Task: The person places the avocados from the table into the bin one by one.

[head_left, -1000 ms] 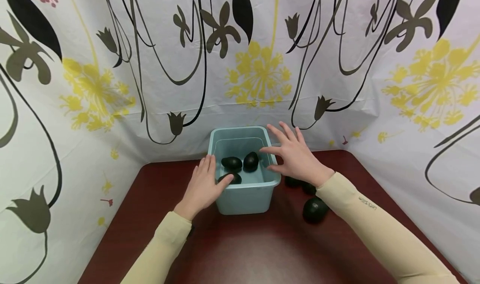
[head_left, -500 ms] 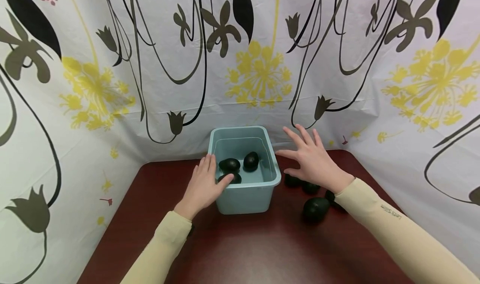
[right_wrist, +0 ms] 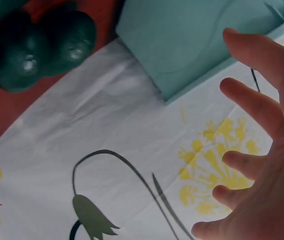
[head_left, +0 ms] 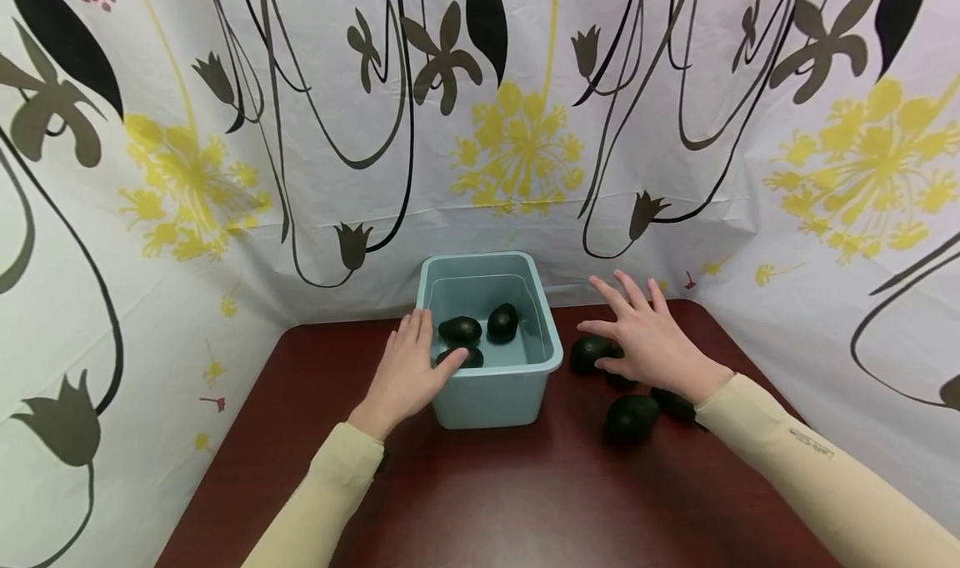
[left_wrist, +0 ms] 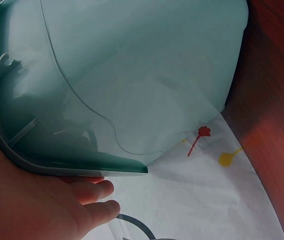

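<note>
White fabric printed with flowers (head_left: pixel 510 238) hangs beyond a person's left hand (head_left: pixel 406 374) and right hand (head_left: pixel 651 343), behind a glossy dark-red table (head_left: pixel 502 501) that spreads beneath both. A pale-blue, rectangular plastic bin (head_left: pixel 491 403) stands between the hands. The left hand rests on its rim, fingers straight, thumb apart from them; the right hand holds nothing, its fingers and thumb spread wide. Three dark-green, oval avocados (head_left: pixel 502 324) lie inside, just right of the left hand; loose avocados (head_left: pixel 630 420) sit below the right.
</note>
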A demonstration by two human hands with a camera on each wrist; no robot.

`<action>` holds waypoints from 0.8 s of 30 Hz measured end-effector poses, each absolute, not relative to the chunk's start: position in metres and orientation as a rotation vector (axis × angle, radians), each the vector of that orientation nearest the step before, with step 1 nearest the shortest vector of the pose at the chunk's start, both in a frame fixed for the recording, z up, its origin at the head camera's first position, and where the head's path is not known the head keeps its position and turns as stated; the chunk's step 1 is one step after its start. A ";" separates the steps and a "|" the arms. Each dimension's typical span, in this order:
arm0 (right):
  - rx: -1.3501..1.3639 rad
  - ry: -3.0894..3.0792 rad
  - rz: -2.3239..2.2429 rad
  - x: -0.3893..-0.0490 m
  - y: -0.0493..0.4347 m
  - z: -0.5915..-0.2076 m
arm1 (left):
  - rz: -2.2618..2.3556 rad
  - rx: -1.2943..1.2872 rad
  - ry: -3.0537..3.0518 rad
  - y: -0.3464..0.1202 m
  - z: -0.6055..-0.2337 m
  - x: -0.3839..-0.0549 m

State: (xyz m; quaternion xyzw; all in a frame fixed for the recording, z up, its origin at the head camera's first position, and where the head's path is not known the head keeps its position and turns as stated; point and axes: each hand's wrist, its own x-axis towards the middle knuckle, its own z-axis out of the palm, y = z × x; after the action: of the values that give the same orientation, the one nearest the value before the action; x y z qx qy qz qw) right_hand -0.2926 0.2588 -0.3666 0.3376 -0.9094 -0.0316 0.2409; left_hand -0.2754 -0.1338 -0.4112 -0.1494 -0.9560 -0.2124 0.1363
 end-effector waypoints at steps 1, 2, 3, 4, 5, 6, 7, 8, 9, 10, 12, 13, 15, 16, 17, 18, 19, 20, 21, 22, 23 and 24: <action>0.923 -2.498 -0.089 -0.292 0.261 -0.369 | -0.612 -0.433 -2.766 -0.134 -0.411 -0.276; 0.924 -2.508 -0.088 -0.292 0.263 -0.372 | -0.609 -0.434 -2.765 -0.133 -0.411 -0.276; 0.921 -2.520 -0.090 -0.292 0.265 -0.374 | -0.606 -0.436 -2.764 -0.133 -0.412 -0.276; 0.919 -2.533 -0.091 -0.291 0.267 -0.376 | -0.604 -0.438 -2.762 -0.133 -0.412 -0.276; 0.921 -2.540 -0.090 -0.291 0.269 -0.378 | -0.602 -0.439 -2.760 -0.133 -0.412 -0.277; 0.924 -2.546 -0.089 -0.290 0.271 -0.380 | -0.601 -0.439 -2.758 -0.133 -0.412 -0.277; 0.925 -2.552 -0.089 -0.290 0.273 -0.382 | -0.599 -0.441 -2.756 -0.133 -0.411 -0.277; 0.927 -2.562 -0.086 -0.289 0.275 -0.384 | -0.599 -0.442 -2.754 -0.133 -0.411 -0.277; 0.930 -2.568 -0.085 -0.288 0.277 -0.387 | -0.597 -0.442 -2.753 -0.133 -0.411 -0.277; 0.936 -2.573 -0.082 -0.287 0.279 -0.389 | -0.598 -0.442 -2.753 -0.133 -0.411 -0.277; 0.946 -2.586 -0.071 -0.286 0.283 -0.395 | -0.600 -0.441 -2.753 -0.132 -0.412 -0.277; 0.948 -2.593 -0.068 -0.285 0.285 -0.398 | -0.603 -0.441 -2.754 -0.133 -0.412 -0.277; 0.955 -2.604 -0.073 -0.284 0.289 -0.403 | -0.607 -0.441 -2.758 -0.132 -0.412 -0.276; 0.957 -2.610 -0.078 -0.283 0.291 -0.405 | -0.608 -0.442 -2.759 -0.132 -0.412 -0.276; 0.959 -2.619 -0.082 -0.283 0.293 -0.408 | -0.609 -0.441 -2.761 -0.133 -0.412 -0.276; 0.961 -2.629 -0.086 -0.282 0.295 -0.410 | -0.609 -0.441 -2.762 -0.133 -0.412 -0.276; 0.962 -2.641 -0.087 -0.282 0.296 -0.412 | -0.612 -0.440 -2.763 -0.133 -0.412 -0.276; 0.963 -2.654 -0.089 -0.281 0.298 -0.413 | -0.612 -0.440 -2.763 -0.133 -0.412 -0.275; 0.964 -2.665 -0.086 -0.281 0.299 -0.415 | -0.612 -0.439 -2.764 -0.133 -0.412 -0.275; 0.965 -2.675 -0.087 -0.280 0.300 -0.417 | -0.613 -0.439 -2.764 -0.133 -0.412 -0.275; 0.966 -2.682 -0.088 -0.280 0.301 -0.418 | -0.613 -0.440 -2.764 -0.133 -0.411 -0.275; 0.969 -2.688 -0.090 -0.279 0.301 -0.419 | -0.611 -0.441 -2.763 -0.133 -0.411 -0.275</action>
State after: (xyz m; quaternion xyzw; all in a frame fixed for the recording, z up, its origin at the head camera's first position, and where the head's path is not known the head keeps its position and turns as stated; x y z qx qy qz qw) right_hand -0.2787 0.3015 -0.4190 0.3358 -0.9308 -0.0310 0.1411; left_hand -0.2752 -0.1327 -0.4112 -0.1524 -0.9555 -0.2113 0.1382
